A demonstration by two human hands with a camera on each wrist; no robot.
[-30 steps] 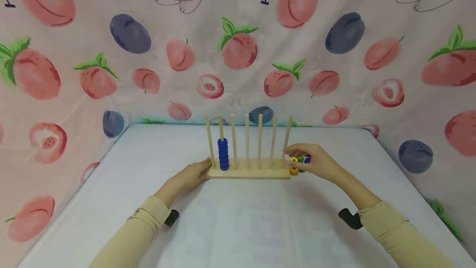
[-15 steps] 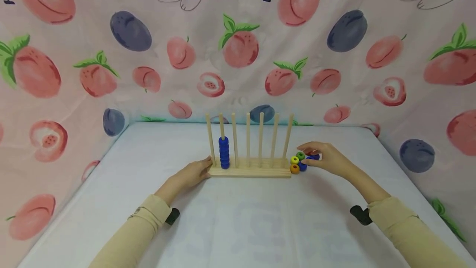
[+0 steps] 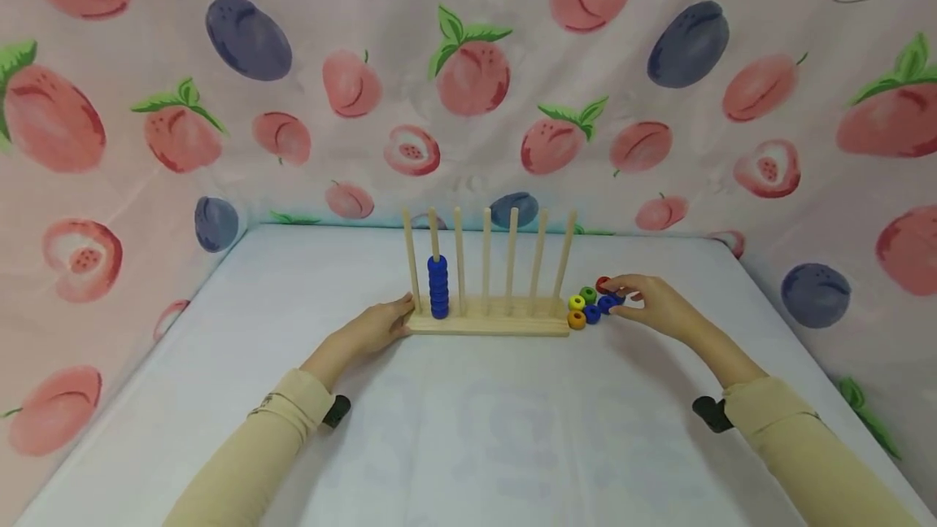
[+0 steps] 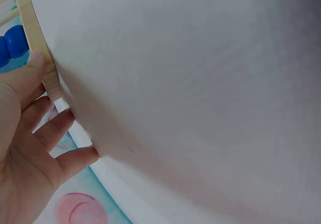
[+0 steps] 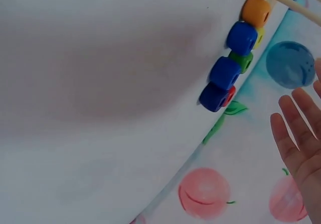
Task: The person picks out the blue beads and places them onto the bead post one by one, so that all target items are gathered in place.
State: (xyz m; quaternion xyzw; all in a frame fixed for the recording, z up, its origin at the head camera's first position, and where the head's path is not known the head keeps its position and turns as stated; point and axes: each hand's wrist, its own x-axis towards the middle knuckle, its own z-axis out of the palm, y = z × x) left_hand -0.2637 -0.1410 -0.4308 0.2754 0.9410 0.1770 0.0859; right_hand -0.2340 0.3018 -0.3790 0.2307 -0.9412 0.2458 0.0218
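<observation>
A wooden bead stand [image 3: 486, 325] with several upright pegs stands on the table, and blue beads [image 3: 437, 287] are stacked on its second peg from the left. My left hand [image 3: 373, 328] grips the stand's left end; in the left wrist view its thumb [image 4: 36, 61] lies on the base and the other fingers reach around the end. Beside the right end lie loose beads: orange [image 3: 577, 320], yellow [image 3: 576, 302], green [image 3: 588, 296], red [image 3: 603, 285] and several blue [image 5: 224, 73]. My right hand [image 3: 655, 307] hovers over the farthest blue ones, thumb and fingers apart, nothing held.
White cloth covers the table [image 3: 468, 429]. Behind it hangs a fruit-printed curtain [image 3: 468, 145], which also runs along both sides. A dark wrist device [image 3: 337, 411] shows under the left sleeve, another [image 3: 712, 413] by the right sleeve.
My right hand has moved right, from beside the rightmost peg to over the far loose beads, uncovering more of them. The left hand stays on the stand. The head view has tilted slightly down.
</observation>
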